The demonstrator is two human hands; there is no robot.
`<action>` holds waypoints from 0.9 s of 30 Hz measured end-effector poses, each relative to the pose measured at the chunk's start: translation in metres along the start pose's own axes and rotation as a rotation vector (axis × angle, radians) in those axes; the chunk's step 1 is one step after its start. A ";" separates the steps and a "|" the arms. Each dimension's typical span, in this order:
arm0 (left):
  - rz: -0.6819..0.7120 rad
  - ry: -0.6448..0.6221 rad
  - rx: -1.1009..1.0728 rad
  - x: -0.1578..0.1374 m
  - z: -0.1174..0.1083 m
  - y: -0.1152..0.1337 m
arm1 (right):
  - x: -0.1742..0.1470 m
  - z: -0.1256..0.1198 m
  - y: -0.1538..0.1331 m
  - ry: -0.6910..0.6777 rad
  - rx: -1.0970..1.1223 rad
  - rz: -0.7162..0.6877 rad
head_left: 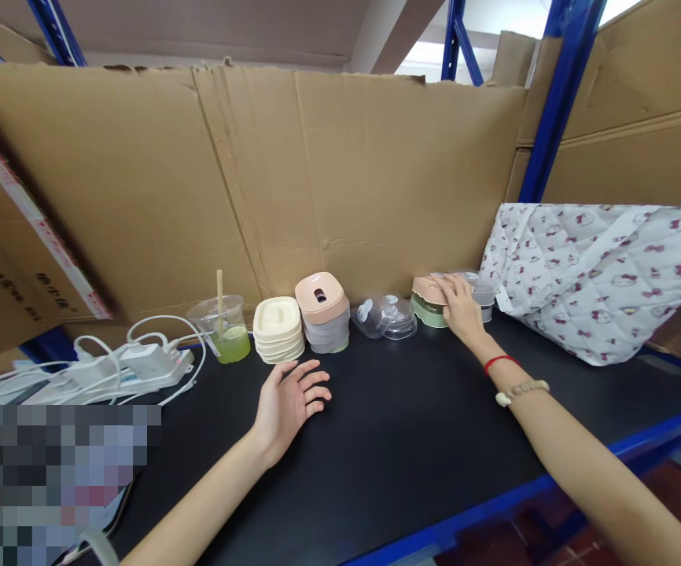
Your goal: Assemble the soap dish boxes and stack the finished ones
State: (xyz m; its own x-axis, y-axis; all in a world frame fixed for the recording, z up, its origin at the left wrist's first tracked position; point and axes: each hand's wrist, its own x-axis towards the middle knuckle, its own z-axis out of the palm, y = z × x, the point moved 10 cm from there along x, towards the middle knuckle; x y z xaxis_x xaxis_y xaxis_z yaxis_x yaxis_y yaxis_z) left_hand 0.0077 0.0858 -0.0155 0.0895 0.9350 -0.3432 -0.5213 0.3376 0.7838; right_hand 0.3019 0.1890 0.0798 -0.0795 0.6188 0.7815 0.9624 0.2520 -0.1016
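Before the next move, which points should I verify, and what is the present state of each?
1. Right hand at the pink piece: ok, fingers on it.
2. Firmness of that grip: cannot tell, fingertips partly hidden.
3. Left hand free: ok, open, holding nothing.
4. Cream stack upright: ok.
5. Clear covers all nested: not ok, the leftmost is tilted.
6. Drink cup upright: ok.

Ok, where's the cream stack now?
Head view, left of centre: the cream stack stands between the drink cup and the pink-topped stack, just beyond the left hand.
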 end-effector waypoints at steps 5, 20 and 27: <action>-0.034 -0.022 0.018 0.003 0.001 -0.006 | 0.000 0.007 -0.001 -0.023 -0.078 -0.001; 1.363 0.268 1.508 -0.041 0.005 0.115 | -0.011 -0.031 -0.108 0.262 0.157 -0.290; 1.146 0.367 1.725 0.000 -0.031 0.109 | -0.033 -0.014 -0.200 0.128 0.165 -0.609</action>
State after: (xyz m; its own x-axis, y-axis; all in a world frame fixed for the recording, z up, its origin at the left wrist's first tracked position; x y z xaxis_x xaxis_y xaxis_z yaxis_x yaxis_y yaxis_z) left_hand -0.0759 0.1195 0.0536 0.1327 0.7620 0.6339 0.9393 -0.3008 0.1650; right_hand 0.1159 0.1080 0.0832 -0.5574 0.2379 0.7954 0.7014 0.6475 0.2979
